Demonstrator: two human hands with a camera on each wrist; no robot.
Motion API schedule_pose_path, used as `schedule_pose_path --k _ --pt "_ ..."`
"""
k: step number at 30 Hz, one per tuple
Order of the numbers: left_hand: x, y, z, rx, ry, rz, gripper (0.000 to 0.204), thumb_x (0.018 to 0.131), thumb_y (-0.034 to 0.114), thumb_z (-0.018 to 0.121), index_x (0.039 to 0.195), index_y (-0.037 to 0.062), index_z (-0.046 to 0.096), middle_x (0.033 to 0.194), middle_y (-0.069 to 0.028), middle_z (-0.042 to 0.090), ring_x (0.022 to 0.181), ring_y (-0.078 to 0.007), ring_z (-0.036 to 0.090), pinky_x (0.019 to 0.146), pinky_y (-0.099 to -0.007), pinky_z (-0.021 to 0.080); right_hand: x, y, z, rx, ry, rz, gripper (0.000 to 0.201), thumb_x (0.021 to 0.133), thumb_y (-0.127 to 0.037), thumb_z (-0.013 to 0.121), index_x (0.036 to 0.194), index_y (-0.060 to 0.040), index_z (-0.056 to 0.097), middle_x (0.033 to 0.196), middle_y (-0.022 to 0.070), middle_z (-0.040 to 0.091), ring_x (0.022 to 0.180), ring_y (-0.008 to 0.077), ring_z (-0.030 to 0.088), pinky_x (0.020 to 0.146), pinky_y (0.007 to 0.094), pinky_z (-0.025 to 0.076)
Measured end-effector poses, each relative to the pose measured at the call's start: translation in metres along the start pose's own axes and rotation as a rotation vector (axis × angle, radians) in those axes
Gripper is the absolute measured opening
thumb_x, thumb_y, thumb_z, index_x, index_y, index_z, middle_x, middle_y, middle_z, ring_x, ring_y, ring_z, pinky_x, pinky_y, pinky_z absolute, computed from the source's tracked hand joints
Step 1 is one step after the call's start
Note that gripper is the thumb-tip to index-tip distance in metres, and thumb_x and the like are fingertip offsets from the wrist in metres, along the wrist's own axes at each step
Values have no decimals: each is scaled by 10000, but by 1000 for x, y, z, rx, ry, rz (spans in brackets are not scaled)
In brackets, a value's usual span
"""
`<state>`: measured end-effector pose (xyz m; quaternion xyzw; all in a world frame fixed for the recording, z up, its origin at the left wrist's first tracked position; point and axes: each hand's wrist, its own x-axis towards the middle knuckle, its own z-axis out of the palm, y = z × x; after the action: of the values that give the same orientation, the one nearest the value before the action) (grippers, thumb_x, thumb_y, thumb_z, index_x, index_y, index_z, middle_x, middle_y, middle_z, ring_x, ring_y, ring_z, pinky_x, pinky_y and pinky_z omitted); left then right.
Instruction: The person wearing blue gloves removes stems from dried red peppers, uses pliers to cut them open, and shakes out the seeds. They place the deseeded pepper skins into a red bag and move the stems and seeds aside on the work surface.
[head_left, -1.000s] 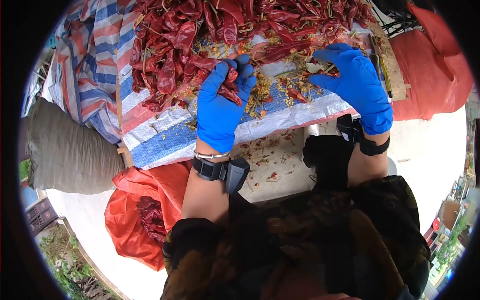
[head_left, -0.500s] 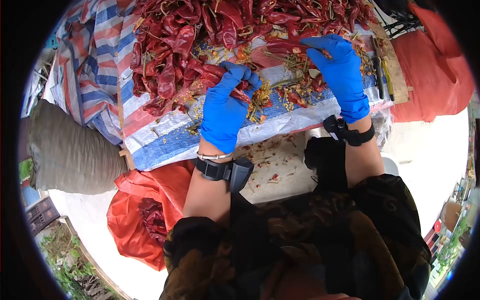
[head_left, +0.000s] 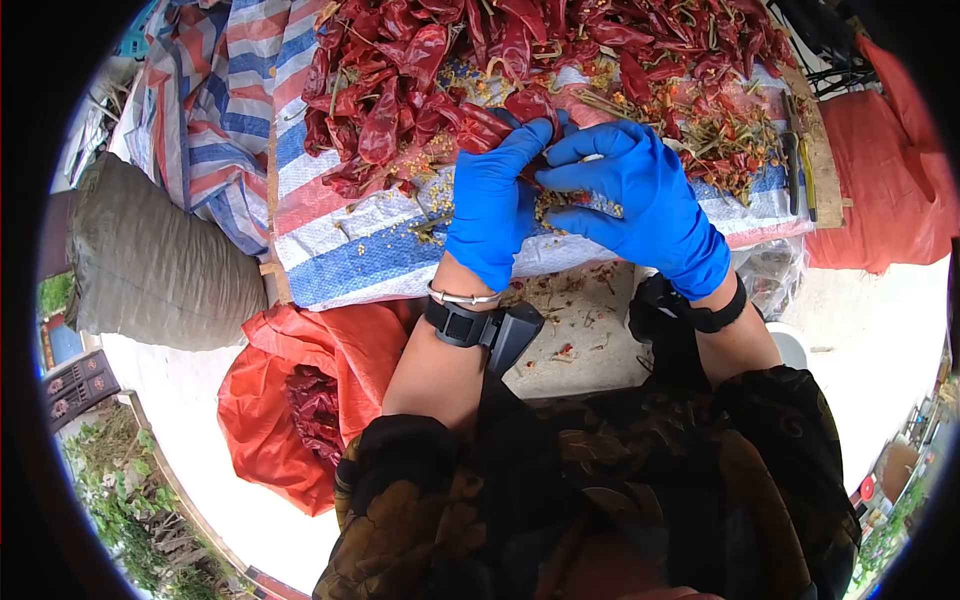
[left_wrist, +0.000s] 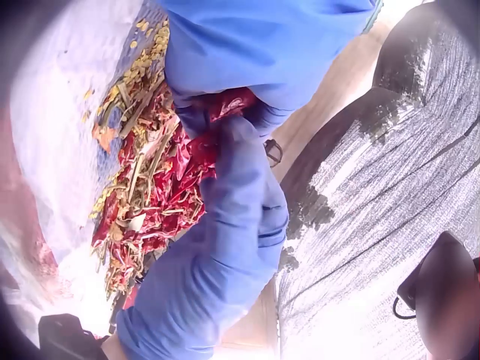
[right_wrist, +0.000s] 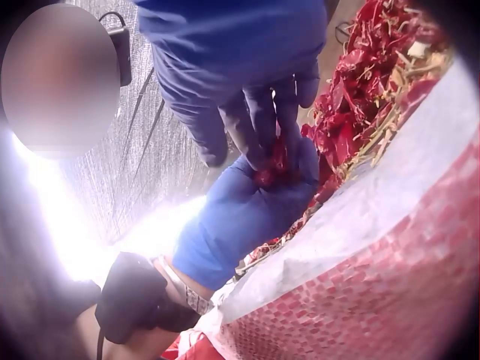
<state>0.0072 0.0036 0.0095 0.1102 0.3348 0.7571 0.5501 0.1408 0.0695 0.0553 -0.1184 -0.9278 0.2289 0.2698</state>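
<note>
My blue-gloved left hand (head_left: 495, 200) grips a dried red chili pepper at the near side of the heap. In the left wrist view that chili pepper (left_wrist: 231, 103) shows between the curled fingers. My right hand (head_left: 640, 195), gloved too, meets it from the right, and its fingertips reach the chili in the right wrist view. The right thumb stands apart from the other fingers, with a gap showing in the head view. Beyond both hands spreads a heap of dried red chilies (head_left: 425, 50). Loose seeds and broken stems (head_left: 735, 150) lie near the right hand.
A striped woven sheet (head_left: 350, 265) covers the board under the chilies. Two slim tools, one a yellow-handled tool (head_left: 806, 180), lie at its right edge. A red bag (head_left: 270, 400) with chilies stands below left, a grey-brown sack (head_left: 160, 260) at left, another red sack (head_left: 890, 170) at right.
My right hand has come left and down from the debris to meet the left hand. The left hand, still holding chili, has shifted slightly up and right as the head view moved.
</note>
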Motion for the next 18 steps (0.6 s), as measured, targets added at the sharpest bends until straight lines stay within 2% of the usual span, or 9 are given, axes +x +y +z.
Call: schedule_pose_path --k 2,4,5,6,8,10,12,16,18 --pt "-3 7 3 59 38 1 141 815 40 570 955 23 578 870 -79 626 780 -151 595 697 -264 488 2 -4 -7 120 36 112 266 647 -212 730 878 -114 644 943 55 606 837 245 544 742 334 440" --pt "-5 11 5 514 6 149 131 763 14 628 856 47 542 797 -39 594 730 -111 558 657 -239 474 6 -5 -13 228 252 294 313 673 -213 730 950 -109 629 911 57 589 791 208 528 693 301 441" --pt "-4 6 4 511 1 145 131 763 14 628 856 47 542 797 -39 594 730 -111 558 657 -239 474 3 -2 -10 194 302 358 341 705 -212 720 1012 -109 613 879 51 560 755 162 510 651 269 431" --pt "-4 0 3 595 2 211 176 737 5 651 841 54 518 778 -22 565 717 -95 533 645 -233 468 1 1 -9 189 303 362 341 705 -212 720 1012 -109 613 879 51 560 755 162 510 651 269 431" --pt "-5 -9 3 681 0 272 225 711 -5 675 825 62 493 758 -4 537 703 -80 509 633 -228 462 -2 7 -6 428 238 536 325 716 -212 717 1007 -104 618 874 54 537 734 154 515 646 254 426" --pt "-9 -10 7 744 -137 246 279 691 2 695 859 70 483 773 12 509 710 -71 488 645 -227 460 -5 13 1 497 290 549 288 723 -175 705 989 -93 628 842 55 556 739 143 523 649 257 431" --pt "-9 -13 11 806 -152 317 248 702 -25 667 870 56 504 758 -5 553 703 -89 535 662 -235 472 -7 19 0 424 312 380 195 739 -128 681 924 -75 647 790 49 571 717 126 531 635 262 437" --pt "-9 -13 13 659 -127 153 301 699 28 709 942 64 535 802 7 548 765 -85 523 701 -225 462 -8 14 -1 325 281 341 116 758 -83 647 867 -47 653 761 51 587 702 118 540 622 266 442" --pt "-9 -15 11 665 -120 61 316 704 33 711 980 63 558 806 5 560 779 -88 526 707 -229 462 -12 16 3 476 338 388 97 783 -95 626 859 -41 654 774 35 588 643 97 508 568 238 416"
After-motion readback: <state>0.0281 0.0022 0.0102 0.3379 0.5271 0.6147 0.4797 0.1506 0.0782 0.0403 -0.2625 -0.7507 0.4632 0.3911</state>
